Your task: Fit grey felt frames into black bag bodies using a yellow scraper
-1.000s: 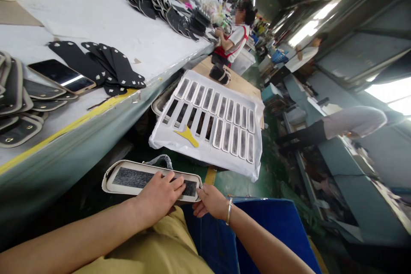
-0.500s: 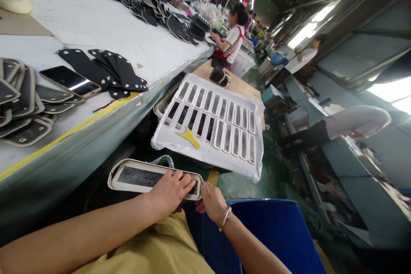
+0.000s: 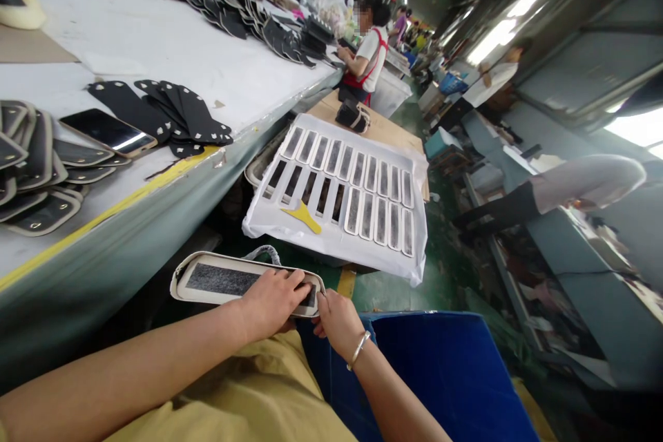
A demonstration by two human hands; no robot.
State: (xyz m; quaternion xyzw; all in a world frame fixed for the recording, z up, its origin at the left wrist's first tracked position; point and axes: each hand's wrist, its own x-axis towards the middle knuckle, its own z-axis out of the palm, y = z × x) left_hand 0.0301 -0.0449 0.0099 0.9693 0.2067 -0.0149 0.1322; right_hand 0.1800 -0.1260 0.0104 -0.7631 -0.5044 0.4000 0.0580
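A long, narrow handbag [image 3: 181,281] is held base-up over my lap, with a cream rim around a dark textured panel [image 3: 220,279]. From its far side rises a handle [image 3: 269,251], seemingly wrapped in clear film. My left hand [image 3: 274,298] grips the bag near its right end, fingers pressing on the panel and the thumb side out of sight below. Closed at the bag's right tip is my right hand [image 3: 335,321], thumb and forefinger against the rim. A thin sliver shows at its fingertips; whether it is a tool, I cannot tell.
Ahead lies a white-covered board [image 3: 269,221] with rows of cream-edged dark strips and a yellow scraper [image 3: 305,216]. The left table [image 3: 155,34] carries a phone [image 3: 108,130] and dark cut pieces [image 3: 176,107]. A blue bin [image 3: 440,366] stands at right. A co-worker [image 3: 369,59] works beyond.
The bag and both hands have shifted slightly left and up in view. My left hand stays on the panel and my right hand stays at the same end of the rim.
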